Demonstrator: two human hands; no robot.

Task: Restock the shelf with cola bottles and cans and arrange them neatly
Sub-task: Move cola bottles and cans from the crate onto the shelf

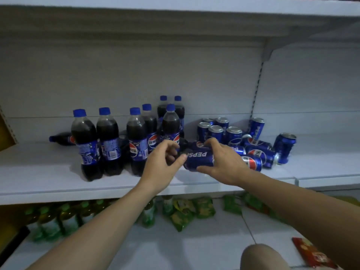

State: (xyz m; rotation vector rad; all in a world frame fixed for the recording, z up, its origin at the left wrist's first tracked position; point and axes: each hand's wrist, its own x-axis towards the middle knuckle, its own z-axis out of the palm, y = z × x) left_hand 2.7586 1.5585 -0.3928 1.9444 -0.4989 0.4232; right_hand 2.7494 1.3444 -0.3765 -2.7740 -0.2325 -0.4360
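Green snack packets and green-capped bottles are sitting below the white shelf. Both arms are reaching forward. The right hand is gripping a lying cola can, fingers over it and thumb beneath, while the left hand is pinching its left end. 7 cola bottles are standing to the left, with 1 lying bottle behind. 5 upright cans are standing beyond, and toppled cans are crowding the right.
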